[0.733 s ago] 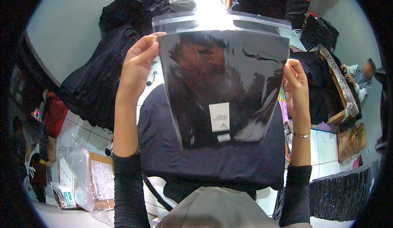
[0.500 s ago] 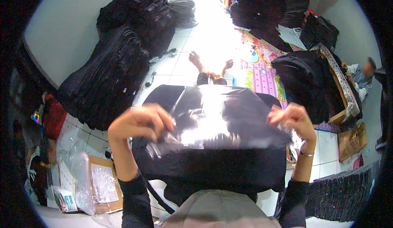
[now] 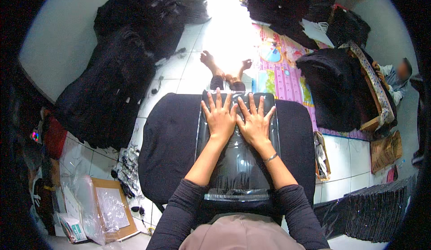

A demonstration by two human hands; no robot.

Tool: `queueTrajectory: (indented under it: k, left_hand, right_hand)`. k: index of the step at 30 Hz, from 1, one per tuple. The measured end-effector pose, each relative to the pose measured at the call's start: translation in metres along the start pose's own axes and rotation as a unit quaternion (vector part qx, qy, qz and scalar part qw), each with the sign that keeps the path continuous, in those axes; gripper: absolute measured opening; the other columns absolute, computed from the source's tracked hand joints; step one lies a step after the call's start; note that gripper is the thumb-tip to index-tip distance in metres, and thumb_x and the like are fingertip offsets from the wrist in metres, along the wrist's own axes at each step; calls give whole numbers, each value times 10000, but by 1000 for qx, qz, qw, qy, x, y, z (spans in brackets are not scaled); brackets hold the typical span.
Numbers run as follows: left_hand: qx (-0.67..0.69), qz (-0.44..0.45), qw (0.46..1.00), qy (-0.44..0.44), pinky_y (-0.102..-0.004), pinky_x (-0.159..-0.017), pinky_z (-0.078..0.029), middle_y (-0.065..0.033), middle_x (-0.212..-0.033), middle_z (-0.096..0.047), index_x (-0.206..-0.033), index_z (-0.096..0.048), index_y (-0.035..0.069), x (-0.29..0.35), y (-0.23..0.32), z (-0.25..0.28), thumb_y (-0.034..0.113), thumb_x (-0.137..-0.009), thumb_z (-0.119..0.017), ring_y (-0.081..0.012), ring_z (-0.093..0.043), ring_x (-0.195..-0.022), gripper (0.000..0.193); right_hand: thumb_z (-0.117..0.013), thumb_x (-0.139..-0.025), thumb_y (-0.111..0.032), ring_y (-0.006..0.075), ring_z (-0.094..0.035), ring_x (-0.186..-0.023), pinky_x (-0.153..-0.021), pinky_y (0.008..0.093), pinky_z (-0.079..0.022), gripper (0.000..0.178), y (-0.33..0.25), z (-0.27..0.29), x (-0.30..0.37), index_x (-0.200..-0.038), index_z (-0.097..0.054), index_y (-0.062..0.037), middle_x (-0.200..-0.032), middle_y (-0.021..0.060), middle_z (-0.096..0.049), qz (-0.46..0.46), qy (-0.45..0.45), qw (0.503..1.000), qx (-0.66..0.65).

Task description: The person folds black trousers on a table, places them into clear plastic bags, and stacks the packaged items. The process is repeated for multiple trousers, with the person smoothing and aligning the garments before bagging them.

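Both palms press flat on a clear plastic bag (image 3: 240,164) with something black and flat inside, perhaps folded cloth. My left hand (image 3: 219,120) is open, its fingers spread toward the bag's far end. Beside it my right hand (image 3: 255,124) also lies open with fingers apart, the two thumbs close together. The bag rests lengthwise on a wide, black cloth-covered surface (image 3: 168,142) in front of my body. Light glints off the plastic between my forearms and near the bag's close edge. My hands hide part of its far half.
Tall heaps of black cloth (image 3: 112,79) stand at the left; another black pile (image 3: 332,88) is at the right by a wooden frame (image 3: 372,88). A person (image 3: 397,81) sits beyond it. Packed black bags (image 3: 377,212) stand near right; a cardboard sheet (image 3: 125,223) lies near left.
My hands were raised and apart, fingers bent at the sides of a widely spread plastic sheet. Now the plastic lies narrower around the black contents, and both hands have come together flat on top.
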State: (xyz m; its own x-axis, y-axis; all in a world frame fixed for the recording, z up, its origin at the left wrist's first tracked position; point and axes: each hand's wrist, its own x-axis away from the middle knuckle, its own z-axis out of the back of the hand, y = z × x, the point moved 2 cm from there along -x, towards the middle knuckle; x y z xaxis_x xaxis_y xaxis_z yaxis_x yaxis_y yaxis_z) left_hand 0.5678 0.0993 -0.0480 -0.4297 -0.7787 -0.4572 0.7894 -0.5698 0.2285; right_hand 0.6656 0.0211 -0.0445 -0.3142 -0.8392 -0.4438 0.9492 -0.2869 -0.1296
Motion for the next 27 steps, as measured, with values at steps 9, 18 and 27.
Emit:
queueTrajectory:
  k: [9, 18, 27]
  left_hand:
    - [137, -16, 985, -105, -555, -1145, -125, -248, -1530, -245, -1467, -355, 81, -3, -18, -3, 368, -960, -468, -437, -230, -1410, 593]
    - [208, 182, 946, -171, -430, -910, -317, -82, -917, -605, -814, -728, 45, 134, -86, 133, 398, -735, -770, -242, -558, -981, 363]
    - [282, 248, 919, -117, -345, -640, -496, -127, -728, -674, -962, -610, -18, 122, -64, 120, 255, -803, -760, -234, -657, -646, 350]
  right_hand:
    - [-505, -904, -505, 376, -326, -1374, -1016, 740, -202, 556, 12, 12, -14, -1401, -464, -260, -1482, 122, -397, -21, -122, 991, -49]
    - [-718, -823, -210, 285, -630, -596, -618, 414, -498, 604, 68, 96, 112, -1329, -434, -43, -659, 117, -635, -264, -105, 924, -255]
    - [-669, -840, -171, 293, -526, -1160, -958, 427, -420, 623, 20, 98, 71, -1404, -420, -80, -1259, 126, -564, -81, -6, 997, 3]
